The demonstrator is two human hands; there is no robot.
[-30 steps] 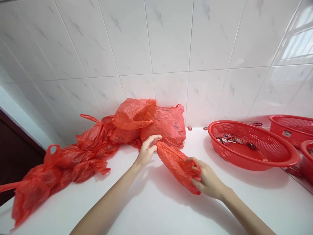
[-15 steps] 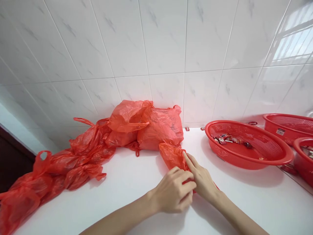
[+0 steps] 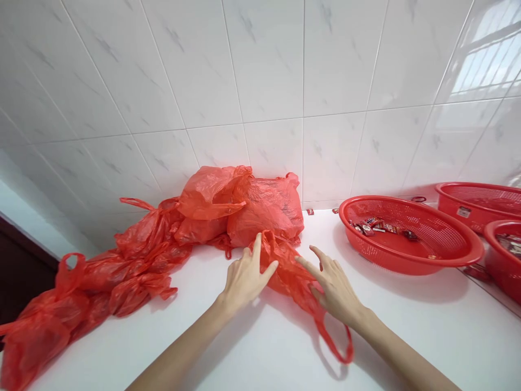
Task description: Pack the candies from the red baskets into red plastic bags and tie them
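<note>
Red bag: between both hands, above the tabletop, left of the perforated basket. Left hand: open, thumb and index spread at bag. Right hand: open, fingers parted; firm grip cannot be confirmed.

No text legible; label on rear red basket too small

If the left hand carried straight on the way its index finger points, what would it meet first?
Probably the bulging red bag against the wall. The left hand might brush the slack red bag beside its fingertips; depth is unclear.
</note>
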